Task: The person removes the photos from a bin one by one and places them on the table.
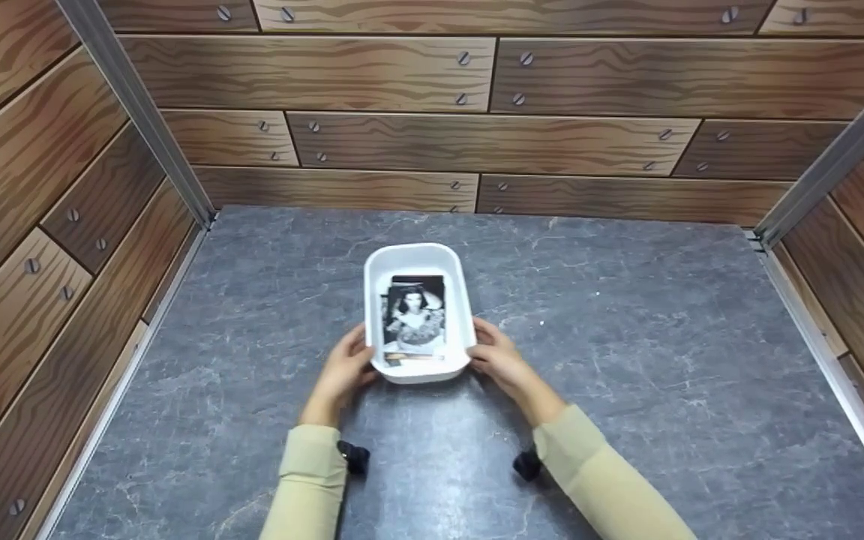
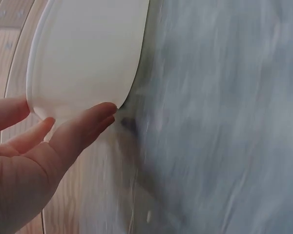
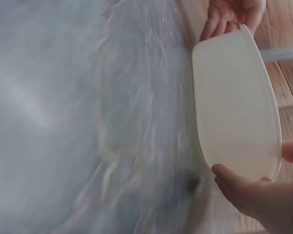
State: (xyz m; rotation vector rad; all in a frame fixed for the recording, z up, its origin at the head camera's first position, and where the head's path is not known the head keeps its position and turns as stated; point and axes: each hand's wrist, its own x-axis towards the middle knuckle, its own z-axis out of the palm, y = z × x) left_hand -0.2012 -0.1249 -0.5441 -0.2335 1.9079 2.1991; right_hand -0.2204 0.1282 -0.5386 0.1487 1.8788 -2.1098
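Observation:
A white plastic container with rounded corners is held in front of the person, above the grey surface. Inside it lies a small stack of photos, the top one a black-and-white portrait of a person with dark hair. The left hand grips the near left side, thumb at the rim; in the left wrist view its fingers reach beneath the container's wall. On the near right side the right hand holds it likewise, its fingertips at the lower edge in the right wrist view.
The grey marbled tabletop spreads all around. Wood-patterned panels stand at the back and both sides, with metal posts at the corners. A black wrist camera shows beside the left sleeve, another beside the right.

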